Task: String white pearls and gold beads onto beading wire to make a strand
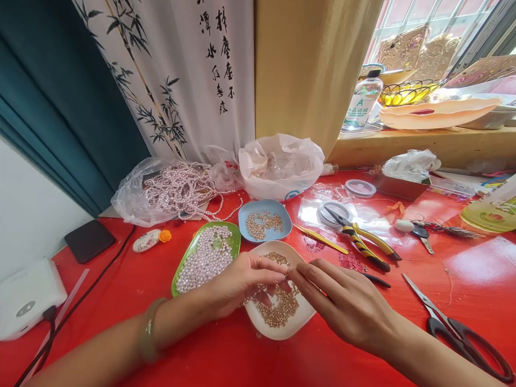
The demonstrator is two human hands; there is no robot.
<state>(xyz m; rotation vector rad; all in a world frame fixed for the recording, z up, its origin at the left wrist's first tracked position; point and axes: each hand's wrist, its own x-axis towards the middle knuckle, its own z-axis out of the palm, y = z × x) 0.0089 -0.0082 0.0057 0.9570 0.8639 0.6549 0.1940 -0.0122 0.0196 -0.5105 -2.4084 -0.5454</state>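
My left hand (252, 277) is over a white plate (258, 325) of small gold beads (281, 312), thumb and fingers closed in a pinch. A short strand of small beads (250, 299) shows below its palm. The fingertips of my right hand (338, 301) are pressed together and meet the left fingertips above the plate; what they pinch is too small to make out. Left of the plate stands a green tray (176, 285) of pale pearl beads (207, 258). Behind it is a blue dish (242, 212) with more gold beads (264, 224).
Yellow tweezers (322, 238), pliers (363, 239) and black-handled scissors (455, 328) lie to the right on the red table (161, 344). A bag of pearl strands (177, 188) and a white plastic bag (282, 166) stand behind. A black cable (92, 282) runs along the left.
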